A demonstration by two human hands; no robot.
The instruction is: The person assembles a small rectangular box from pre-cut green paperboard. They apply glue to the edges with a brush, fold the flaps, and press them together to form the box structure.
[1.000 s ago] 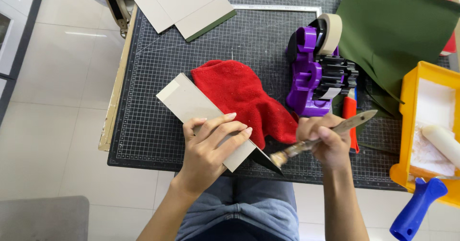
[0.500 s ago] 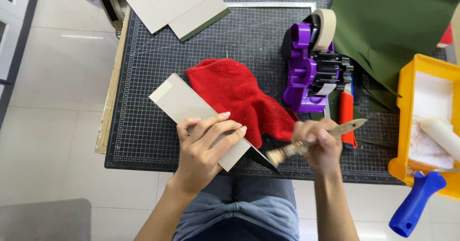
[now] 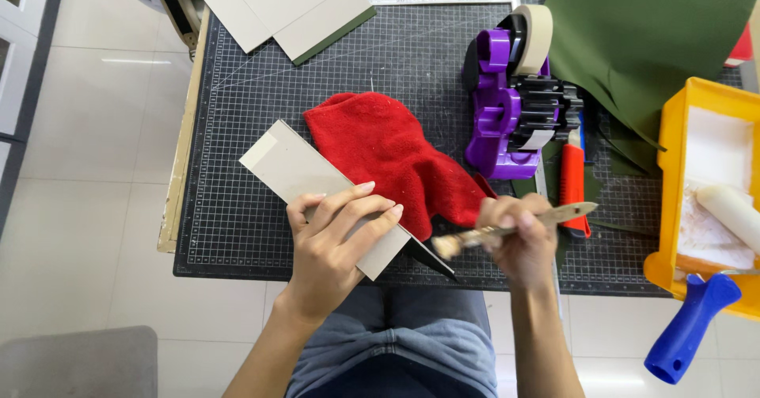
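Pale floor tiles surround one dark gridded cutting mat, which lies on a table with a light wooden edge strip along its left side.

At the upper left of the mat, several grey boards lie stacked; the exact count cannot be told, and one shows a green edge.

Lower left: one long grey board strip lies diagonally across the mat. The left hand presses flat on its lower end, fingers spread and extended on the board surface, not curled around anything.

Centre: one red cloth lies crumpled on the mat, touching the strip's right edge. One dark pointed piece protrudes from under the strip's lower end.

Right of centre: the right hand is clamped around one brush with a pale wooden handle. The bristle end points left, just beside the dark piece; the image is blurred here, so contact cannot be confirmed.

Behind the right hand stands one purple tape dispenser carrying one roll of pale tape. One red utility knife lies just right of it.

Upper right: one sheet of green cloth.

Far right: one yellow tray holds one white roller. One blue handle hangs over its lower edge.
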